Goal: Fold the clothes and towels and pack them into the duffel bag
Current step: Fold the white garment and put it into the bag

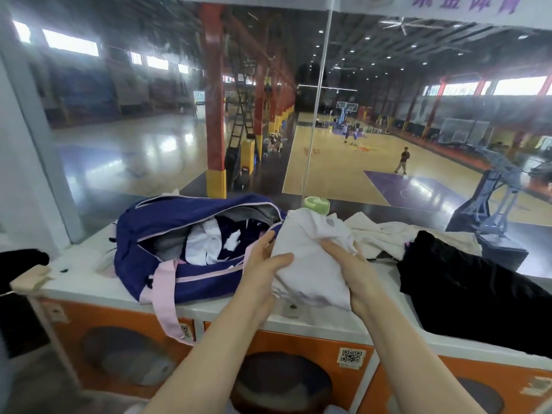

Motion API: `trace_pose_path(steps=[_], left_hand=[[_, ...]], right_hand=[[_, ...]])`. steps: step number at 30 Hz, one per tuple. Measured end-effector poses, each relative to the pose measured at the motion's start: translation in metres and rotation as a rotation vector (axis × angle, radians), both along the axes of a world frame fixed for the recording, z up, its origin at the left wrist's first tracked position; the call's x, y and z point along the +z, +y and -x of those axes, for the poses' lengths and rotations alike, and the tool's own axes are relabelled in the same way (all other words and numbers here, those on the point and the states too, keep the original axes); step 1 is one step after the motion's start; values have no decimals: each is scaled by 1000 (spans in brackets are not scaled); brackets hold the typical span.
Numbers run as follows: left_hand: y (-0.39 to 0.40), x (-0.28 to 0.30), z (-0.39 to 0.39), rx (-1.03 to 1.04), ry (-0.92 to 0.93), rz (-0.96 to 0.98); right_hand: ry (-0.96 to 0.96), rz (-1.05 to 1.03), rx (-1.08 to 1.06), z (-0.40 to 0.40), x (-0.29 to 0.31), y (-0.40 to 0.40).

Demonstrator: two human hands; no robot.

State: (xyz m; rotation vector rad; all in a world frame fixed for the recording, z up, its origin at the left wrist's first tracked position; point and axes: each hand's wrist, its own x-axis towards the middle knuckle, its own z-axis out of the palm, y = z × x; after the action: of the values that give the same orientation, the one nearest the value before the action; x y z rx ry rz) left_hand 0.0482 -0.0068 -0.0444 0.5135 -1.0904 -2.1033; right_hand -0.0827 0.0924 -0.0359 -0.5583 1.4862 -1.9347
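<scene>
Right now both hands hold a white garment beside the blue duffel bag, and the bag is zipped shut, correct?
Not quite. The head view shows the blue duffel bag unzipped, with clothes visible inside. The rest stands: the left hand and right hand hold the white garment beside it.

The navy duffel bag (167, 249) lies unzipped, its mouth facing up and right, already partly filled with white and dark clothes (215, 243). Just right of the mouth, both hands hold a bunched white garment (310, 264). A green-lidded bottle (317, 205) stands behind it; a cream towel (385, 237) and black garment (478, 294) crowd the white ledge (89, 286) on the right
</scene>
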Motion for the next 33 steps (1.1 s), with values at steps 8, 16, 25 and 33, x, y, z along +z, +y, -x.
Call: trace_pose_path(steps=[8, 16, 25, 33], left_hand=[[-48, 13, -59, 80, 35, 4], [-107, 1, -113, 209, -347, 412], [-158, -49, -155, 376, -1313, 1260], [-164, -73, -157, 422, -1153, 1313]], right_hand=[[277, -60, 25, -50, 29, -67], [323, -43, 179, -74, 21, -135], [469, -268, 209, -82, 3, -191], [393, -405, 263, -91, -1, -233]])
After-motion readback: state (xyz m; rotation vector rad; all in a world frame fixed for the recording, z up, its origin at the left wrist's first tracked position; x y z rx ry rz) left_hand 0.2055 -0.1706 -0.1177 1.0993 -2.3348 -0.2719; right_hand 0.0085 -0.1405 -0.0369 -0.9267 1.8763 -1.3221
